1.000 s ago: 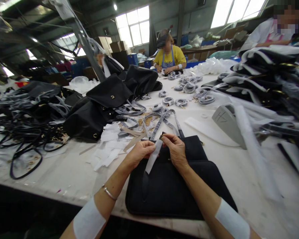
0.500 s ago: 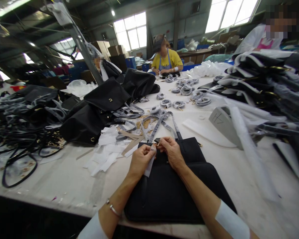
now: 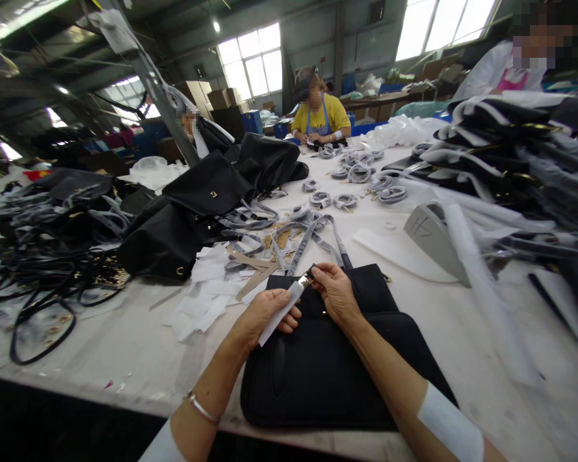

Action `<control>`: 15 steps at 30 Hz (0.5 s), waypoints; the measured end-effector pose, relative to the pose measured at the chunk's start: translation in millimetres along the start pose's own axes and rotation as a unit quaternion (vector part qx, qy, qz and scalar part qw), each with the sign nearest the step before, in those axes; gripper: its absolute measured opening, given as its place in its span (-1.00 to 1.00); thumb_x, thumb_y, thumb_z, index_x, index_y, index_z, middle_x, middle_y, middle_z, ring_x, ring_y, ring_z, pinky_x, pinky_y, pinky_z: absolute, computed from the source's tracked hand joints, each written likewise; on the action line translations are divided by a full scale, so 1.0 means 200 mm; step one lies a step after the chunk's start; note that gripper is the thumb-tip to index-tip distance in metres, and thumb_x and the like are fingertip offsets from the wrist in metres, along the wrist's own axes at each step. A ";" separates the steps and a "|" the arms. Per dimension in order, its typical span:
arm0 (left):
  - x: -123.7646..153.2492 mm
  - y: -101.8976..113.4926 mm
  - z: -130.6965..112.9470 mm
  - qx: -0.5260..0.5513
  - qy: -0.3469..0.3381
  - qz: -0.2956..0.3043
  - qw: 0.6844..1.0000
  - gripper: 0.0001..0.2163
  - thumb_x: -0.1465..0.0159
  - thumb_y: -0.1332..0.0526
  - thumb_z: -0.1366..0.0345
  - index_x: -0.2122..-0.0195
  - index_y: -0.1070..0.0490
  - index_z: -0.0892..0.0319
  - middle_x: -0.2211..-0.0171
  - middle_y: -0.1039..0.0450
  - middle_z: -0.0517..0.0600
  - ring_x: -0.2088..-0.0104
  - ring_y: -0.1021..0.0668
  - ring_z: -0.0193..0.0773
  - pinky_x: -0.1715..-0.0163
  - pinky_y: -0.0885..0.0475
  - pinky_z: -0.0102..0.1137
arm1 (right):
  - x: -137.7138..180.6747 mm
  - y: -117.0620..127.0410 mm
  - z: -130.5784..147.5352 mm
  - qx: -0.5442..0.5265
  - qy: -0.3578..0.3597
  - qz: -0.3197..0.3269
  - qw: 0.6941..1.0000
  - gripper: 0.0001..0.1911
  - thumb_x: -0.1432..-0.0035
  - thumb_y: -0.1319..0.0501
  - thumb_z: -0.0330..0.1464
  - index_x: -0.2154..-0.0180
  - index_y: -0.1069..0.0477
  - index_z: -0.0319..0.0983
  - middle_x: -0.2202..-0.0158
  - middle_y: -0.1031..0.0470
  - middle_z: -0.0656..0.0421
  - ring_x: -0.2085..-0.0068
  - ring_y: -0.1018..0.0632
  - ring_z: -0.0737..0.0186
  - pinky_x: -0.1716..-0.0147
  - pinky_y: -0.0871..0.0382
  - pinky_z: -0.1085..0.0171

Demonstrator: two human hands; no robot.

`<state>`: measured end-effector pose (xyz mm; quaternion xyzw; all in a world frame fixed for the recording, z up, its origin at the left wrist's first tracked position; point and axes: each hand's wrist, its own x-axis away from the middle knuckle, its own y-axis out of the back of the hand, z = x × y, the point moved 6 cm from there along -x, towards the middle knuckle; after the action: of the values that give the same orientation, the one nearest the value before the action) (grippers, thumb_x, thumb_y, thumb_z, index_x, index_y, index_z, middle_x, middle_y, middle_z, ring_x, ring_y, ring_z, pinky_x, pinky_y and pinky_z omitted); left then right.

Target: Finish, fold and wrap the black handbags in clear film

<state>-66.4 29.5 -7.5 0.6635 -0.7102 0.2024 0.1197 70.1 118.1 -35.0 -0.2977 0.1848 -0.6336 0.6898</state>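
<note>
A black bag [image 3: 337,378] lies flat on the table before me, its wrapped handles [image 3: 338,237] stretching away behind it. My left hand [image 3: 262,316] is closed on a white strip of thin wrapping [image 3: 280,318], which slants down across the palm. Over the bag's upper part, my right hand [image 3: 338,294] pinches a short black tab with a shiny metal clasp [image 3: 306,279] at its end. The strip's upper end meets the clasp; whether it goes around the metal is too small to tell.
Loose white strips [image 3: 207,301] lie to the left, with black bags [image 3: 207,186] heaped behind them. Coiled wrapped straps [image 3: 345,202] sit farther back. A grey marked board [image 3: 433,237] and stacked bags [image 3: 501,154] are on the right. A person in yellow [image 3: 334,114] works across the table.
My left hand has drawn down and left, and its fingers have opened out along the white strip. My right hand has shifted slightly; the metal clasp now shows more plainly.
</note>
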 end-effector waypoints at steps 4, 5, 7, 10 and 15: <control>0.00 -0.02 0.00 -0.056 -0.013 -0.039 0.998 -0.68 -0.10 -0.35 0.09 0.29 -0.43 0.24 0.37 -0.55 0.06 0.46 -0.59 -0.30 0.49 -0.47 -0.47 | 0.00 0.01 0.00 0.043 0.027 -0.003 0.999 -0.62 0.25 -0.51 -0.28 0.40 -0.41 -0.23 0.57 -0.48 0.31 0.59 -0.44 0.40 0.62 -0.30 0.40; -0.01 -0.02 -0.01 -0.097 -0.031 -0.070 0.992 -0.73 -0.11 -0.33 0.13 0.29 -0.44 0.23 0.38 -0.55 0.04 0.45 -0.59 -0.28 0.49 -0.47 -0.45 | 0.00 0.01 -0.01 0.044 0.026 -0.004 0.999 -0.62 0.25 -0.51 -0.27 0.40 -0.41 -0.23 0.57 -0.49 0.30 0.59 -0.44 0.39 0.62 -0.30 0.40; 0.00 0.00 -0.05 -0.203 -0.095 -0.144 0.964 -0.83 -0.16 -0.28 0.22 0.29 -0.47 0.18 0.40 -0.54 0.01 0.43 -0.60 -0.23 0.48 -0.45 -0.43 | 0.00 0.02 -0.02 0.041 0.013 -0.008 0.999 -0.60 0.26 -0.51 -0.26 0.40 -0.40 -0.23 0.57 -0.50 0.30 0.60 -0.44 0.40 0.63 -0.29 0.41; 0.05 -0.01 -0.13 -0.342 -0.223 -0.235 0.882 -0.92 -0.17 -0.23 0.33 0.31 -0.48 0.12 0.40 -0.53 -0.03 0.36 -0.58 -0.20 0.35 -0.44 -0.39 | -0.01 0.02 -0.02 0.036 -0.009 -0.004 0.999 -0.59 0.26 -0.51 -0.26 0.40 -0.38 -0.24 0.57 -0.50 0.29 0.63 -0.42 0.44 0.65 -0.24 0.44; 0.02 0.01 -0.10 -0.277 -0.194 -0.211 0.917 -0.92 -0.16 -0.25 0.34 0.30 -0.45 0.15 0.39 -0.54 -0.03 0.39 -0.59 -0.22 0.36 -0.47 -0.40 | 0.01 -0.01 -0.03 0.042 -0.017 0.024 0.999 -0.59 0.27 -0.51 -0.26 0.41 -0.38 -0.24 0.58 -0.49 0.30 0.63 -0.41 0.45 0.64 -0.25 0.44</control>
<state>-70.3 34.3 11.2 0.7645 -0.5907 -0.1653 0.1982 65.5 115.4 -37.7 -0.2745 0.1530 -0.6193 0.7195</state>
